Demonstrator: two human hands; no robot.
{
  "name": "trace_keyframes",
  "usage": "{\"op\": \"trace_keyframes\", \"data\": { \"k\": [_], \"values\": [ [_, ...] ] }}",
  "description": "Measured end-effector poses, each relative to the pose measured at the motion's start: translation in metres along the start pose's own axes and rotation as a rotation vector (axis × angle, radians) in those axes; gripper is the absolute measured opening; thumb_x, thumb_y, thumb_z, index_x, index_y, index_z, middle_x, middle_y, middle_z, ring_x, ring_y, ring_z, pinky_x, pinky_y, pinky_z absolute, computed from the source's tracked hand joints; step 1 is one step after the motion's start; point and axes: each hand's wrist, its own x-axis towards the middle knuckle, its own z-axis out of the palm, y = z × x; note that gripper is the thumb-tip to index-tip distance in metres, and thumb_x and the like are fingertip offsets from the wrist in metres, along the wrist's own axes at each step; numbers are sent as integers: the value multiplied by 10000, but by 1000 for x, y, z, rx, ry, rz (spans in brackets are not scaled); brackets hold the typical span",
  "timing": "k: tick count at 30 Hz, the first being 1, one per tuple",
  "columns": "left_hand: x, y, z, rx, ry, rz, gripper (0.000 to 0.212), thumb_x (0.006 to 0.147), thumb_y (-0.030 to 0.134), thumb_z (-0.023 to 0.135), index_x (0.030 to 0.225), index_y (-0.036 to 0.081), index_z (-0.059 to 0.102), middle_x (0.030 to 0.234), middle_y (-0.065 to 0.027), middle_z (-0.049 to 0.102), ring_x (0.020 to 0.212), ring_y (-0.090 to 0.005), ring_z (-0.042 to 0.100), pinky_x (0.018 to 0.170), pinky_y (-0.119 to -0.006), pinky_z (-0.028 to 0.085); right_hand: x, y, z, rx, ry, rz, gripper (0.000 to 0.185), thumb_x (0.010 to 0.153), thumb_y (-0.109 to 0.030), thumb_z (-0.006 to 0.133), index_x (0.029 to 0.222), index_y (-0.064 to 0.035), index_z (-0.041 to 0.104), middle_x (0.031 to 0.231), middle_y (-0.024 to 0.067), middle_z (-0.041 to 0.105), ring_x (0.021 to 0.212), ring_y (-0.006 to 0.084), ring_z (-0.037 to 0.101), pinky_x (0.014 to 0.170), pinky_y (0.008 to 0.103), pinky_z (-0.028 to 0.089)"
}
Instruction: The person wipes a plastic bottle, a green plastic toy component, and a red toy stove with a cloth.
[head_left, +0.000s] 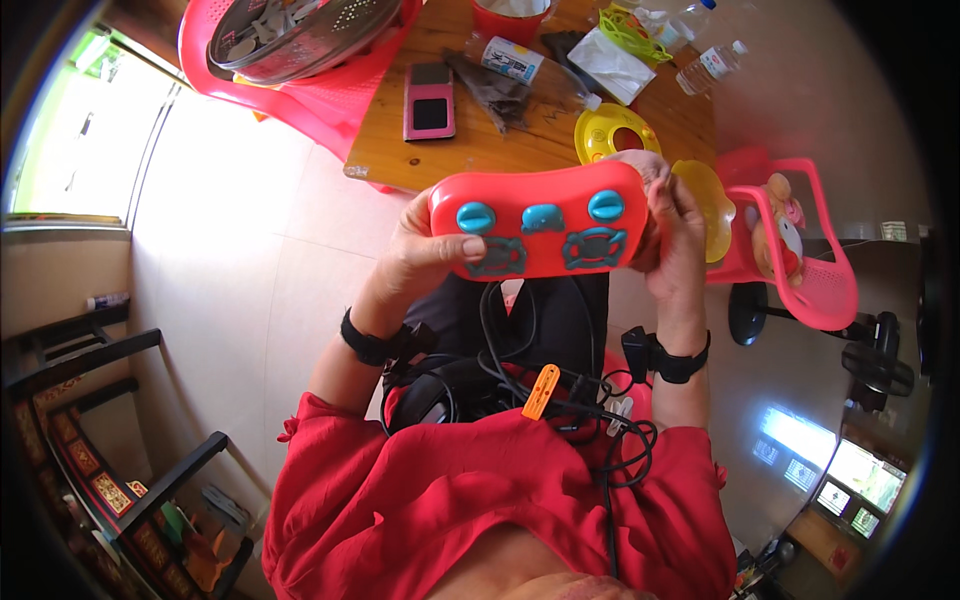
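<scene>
A red plastic toy panel (510, 217), perhaps a toy base, is held up in front of the table edge. Teal knobs and two grey grilles with teal frames show on its face. My left hand (412, 255) grips its left end, the thumb lying across the left grille. At the other end is my right hand (671, 240), with a greyish-pink cloth (637, 160) bunched against the panel's edge. The fingers behind the panel are hidden. Just beyond, a yellow plastic ring (600, 135) lies on the table, and a yellow translucent plastic piece (709, 214) appears behind my right hand.
The wooden table (397, 165) holds a phone in a pink case (430, 112), a dark cloth (495, 94), plastic bottles (525, 64), tissues (611, 64) and a red bin (510, 19). Pink chairs (821, 292) flank it, one bearing a metal colander (300, 45). Black cables (495, 352) cross my lap.
</scene>
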Motion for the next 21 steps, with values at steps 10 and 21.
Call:
{"op": "trace_keyframes", "data": {
  "k": [10, 21],
  "values": [
    [-14, -3, 16, 561, 4, 35, 413, 770, -8, 775, 1156, 2, 629, 1034, -14, 649, 959, -96, 593, 873, -260, 486, -34, -11, 46, -1231, -47, -798, 278, 753, -42, 770, 1013, -27, 676, 955, 77, 536, 790, 239, 587, 657, 354, 494],
    [-16, -3, 19, 733, 33, 53, 354, 798, 48, 774, 1122, 3, 639, 976, 3, 665, 872, -67, 586, 789, -239, 497, -46, 7, 67, -998, -323, -851, 335, 700, 11, 788, 1016, 1, 674, 950, 92, 543, 743, 231, 593, 633, 339, 499]
  ]
}}
